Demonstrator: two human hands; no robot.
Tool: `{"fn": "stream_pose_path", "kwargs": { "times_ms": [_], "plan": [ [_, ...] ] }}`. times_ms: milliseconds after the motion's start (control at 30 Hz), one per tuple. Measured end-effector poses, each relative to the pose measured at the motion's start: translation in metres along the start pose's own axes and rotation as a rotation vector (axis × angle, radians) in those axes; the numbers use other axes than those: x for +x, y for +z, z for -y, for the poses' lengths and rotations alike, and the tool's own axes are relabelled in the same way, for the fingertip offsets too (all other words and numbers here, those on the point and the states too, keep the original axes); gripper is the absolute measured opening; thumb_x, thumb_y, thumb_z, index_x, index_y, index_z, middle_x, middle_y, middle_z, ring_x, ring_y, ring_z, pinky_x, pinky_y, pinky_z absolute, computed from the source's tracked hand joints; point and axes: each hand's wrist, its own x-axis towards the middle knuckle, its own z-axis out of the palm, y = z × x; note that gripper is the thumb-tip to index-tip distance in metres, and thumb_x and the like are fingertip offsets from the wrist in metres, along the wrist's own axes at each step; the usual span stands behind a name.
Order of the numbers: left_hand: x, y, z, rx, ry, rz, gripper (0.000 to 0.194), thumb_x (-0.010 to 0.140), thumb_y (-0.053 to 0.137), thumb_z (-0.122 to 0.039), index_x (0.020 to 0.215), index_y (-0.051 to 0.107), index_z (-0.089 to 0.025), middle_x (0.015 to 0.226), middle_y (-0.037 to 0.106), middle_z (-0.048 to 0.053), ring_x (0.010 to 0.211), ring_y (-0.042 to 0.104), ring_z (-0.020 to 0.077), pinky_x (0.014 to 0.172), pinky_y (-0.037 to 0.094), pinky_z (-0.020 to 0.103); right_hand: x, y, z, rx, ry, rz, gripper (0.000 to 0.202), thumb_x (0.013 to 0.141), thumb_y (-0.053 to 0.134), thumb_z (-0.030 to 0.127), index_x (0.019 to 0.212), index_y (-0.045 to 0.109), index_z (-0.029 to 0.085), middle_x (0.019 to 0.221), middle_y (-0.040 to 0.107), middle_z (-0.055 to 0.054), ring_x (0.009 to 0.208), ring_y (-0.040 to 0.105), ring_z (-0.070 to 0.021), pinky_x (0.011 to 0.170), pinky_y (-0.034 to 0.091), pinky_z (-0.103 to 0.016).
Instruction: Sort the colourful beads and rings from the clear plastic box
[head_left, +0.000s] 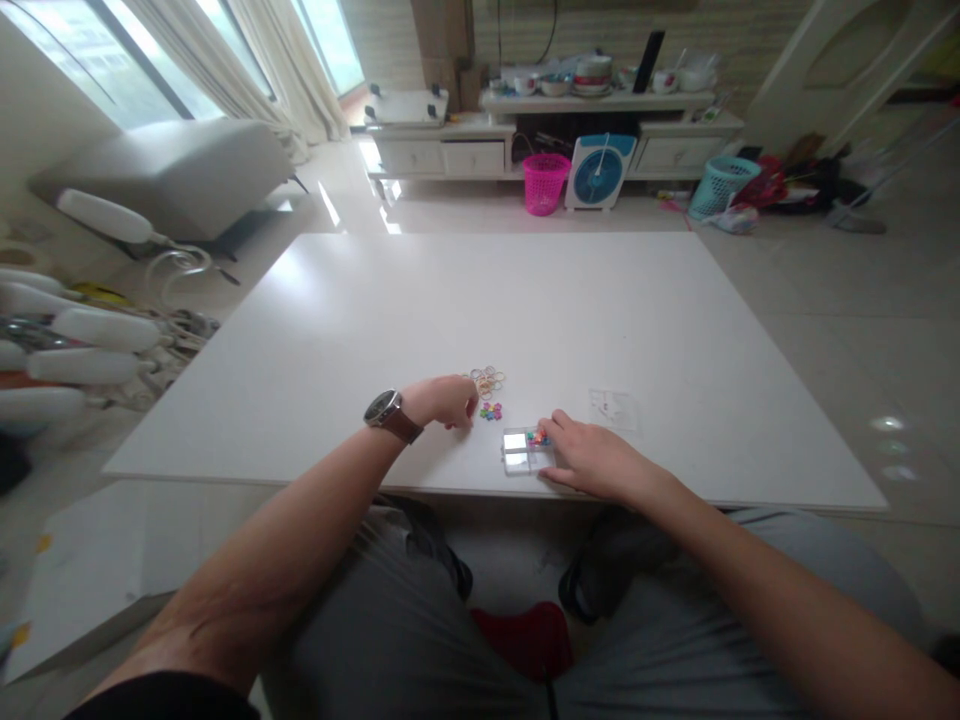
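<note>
My left hand, with a watch on its wrist, is curled down on the white table. Its fingertips are mostly hidden, and specks of red show under them, too small to name. Just right of it lies a small cluster of colourful beads, and behind that a pile of thin rubber-band-like rings. My right hand grips the right side of a clear compartment box, thumb at the near edge and fingers at the far one. Small coloured pieces sit in its far right compartment.
A clear plastic bag lies flat beyond my right hand. Past the table stand a pink basket, a blue box fan and a turquoise basket. A grey bench is at the far left.
</note>
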Motion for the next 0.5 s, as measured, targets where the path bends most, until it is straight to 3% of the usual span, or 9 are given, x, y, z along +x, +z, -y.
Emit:
{"fn": "stream_pose_path", "kwargs": {
  "times_ms": [233, 500],
  "plan": [
    [-0.0010, -0.0034, 0.0049, -0.003, -0.008, 0.086, 0.011, 0.067, 0.068, -0.026, 0.071, 0.073, -0.017, 0.063, 0.071, 0.002, 0.057, 0.060, 0.0129, 0.058, 0.043, 0.023, -0.0006, -0.0017, 0.0008, 0.011, 0.002, 0.013, 0.045, 0.087, 0.059, 0.044, 0.122, 0.047, 0.018, 0.116, 0.055, -0.012, 0.092, 0.063, -0.0252, 0.074, 0.047, -0.034],
    [-0.0031, -0.0072, 0.0038, -0.009, -0.046, 0.075, 0.017, 0.070, 0.067, -0.031, 0.071, 0.074, -0.016, 0.068, 0.073, 0.005, 0.060, 0.062, 0.0137, 0.060, 0.044, 0.023, -0.0009, 0.0000, 0.0000, -0.001, -0.006, -0.003, 0.044, 0.088, 0.059, 0.045, 0.120, 0.048, 0.018, 0.115, 0.055, -0.012, 0.090, 0.063, -0.0248, 0.073, 0.046, -0.033]
  ]
}}
